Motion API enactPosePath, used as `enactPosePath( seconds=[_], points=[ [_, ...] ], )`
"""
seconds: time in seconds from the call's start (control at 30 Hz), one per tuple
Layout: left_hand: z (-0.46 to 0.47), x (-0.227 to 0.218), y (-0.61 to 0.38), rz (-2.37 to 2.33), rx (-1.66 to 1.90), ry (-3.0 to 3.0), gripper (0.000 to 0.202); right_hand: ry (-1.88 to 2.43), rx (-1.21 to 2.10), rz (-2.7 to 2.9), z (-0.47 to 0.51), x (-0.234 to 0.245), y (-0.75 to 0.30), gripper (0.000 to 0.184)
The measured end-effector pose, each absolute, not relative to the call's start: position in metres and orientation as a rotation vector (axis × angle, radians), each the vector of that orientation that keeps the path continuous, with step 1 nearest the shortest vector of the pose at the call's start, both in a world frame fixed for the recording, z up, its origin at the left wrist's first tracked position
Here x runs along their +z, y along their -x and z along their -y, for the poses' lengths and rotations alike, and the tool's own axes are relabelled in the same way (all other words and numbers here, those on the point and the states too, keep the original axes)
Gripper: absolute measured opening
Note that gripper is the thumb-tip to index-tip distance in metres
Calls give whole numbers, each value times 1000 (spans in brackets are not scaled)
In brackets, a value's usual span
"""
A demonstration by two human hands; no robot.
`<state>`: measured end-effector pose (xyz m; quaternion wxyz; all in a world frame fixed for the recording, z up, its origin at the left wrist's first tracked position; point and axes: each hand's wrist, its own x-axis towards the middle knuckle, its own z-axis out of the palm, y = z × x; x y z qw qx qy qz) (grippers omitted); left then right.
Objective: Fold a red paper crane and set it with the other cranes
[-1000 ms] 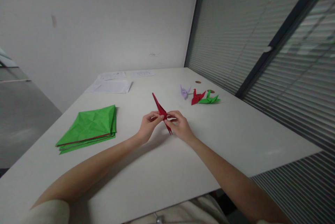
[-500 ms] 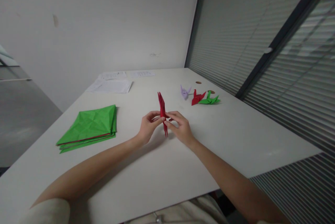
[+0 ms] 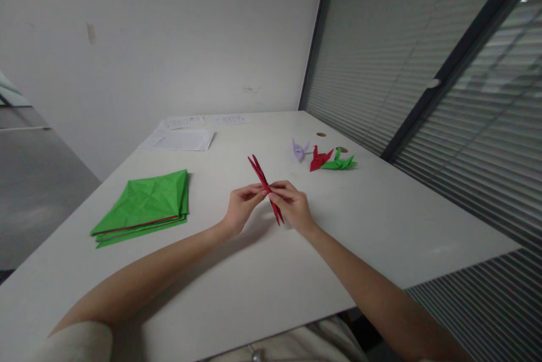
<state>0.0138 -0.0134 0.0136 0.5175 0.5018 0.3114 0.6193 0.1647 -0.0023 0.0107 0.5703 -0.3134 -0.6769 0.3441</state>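
A folded piece of red origami paper [image 3: 259, 172] is held up above the white table, tilted with its top leaning left. Its narrow points show at both ends, and its middle is partly hidden by fingers. My left hand [image 3: 245, 205] pinches it from the left between thumb and fingers. From the right, my right hand [image 3: 293, 205] pinches the same paper, its thumb close to the left thumb. Beyond my hands, to the right, sit a purple paper crane [image 3: 300, 151], a red paper crane [image 3: 320, 158] and a green paper crane [image 3: 340, 161].
A stack of green and red paper sheets [image 3: 148, 201] lies left of my hands on the white table [image 3: 237, 288]. Printed papers [image 3: 182, 139] rest near the back wall. Glass with blinds [image 3: 381, 57] borders the table's right side. Two round holes pierce the tabletop at the back right.
The red folded paper has tilted, its top going left and its lower points going right. My fingers have drawn closer together at its middle.
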Motion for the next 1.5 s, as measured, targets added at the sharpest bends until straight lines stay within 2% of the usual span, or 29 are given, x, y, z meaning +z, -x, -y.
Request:
enactPosePath(
  seconds=[0.17,0.47,1.03,1.33,1.5],
  points=[
    [15,17,-15,-788,1537,-1182,16,732,876,1564,1,9,-165,19],
    [18,16,-15,-828,1522,-1198,18,679,478,1730,6,11,-165,20],
    [17,15,-15,-948,1476,-1184,21,709,300,1797,11,9,-162,22],
    [20,19,-17,-882,1411,-1189,26,756,446,1675,8,11,-163,16],
    [18,16,-15,-896,1428,-1201,24,753,529,1686,10,11,-161,19]
  ],
)
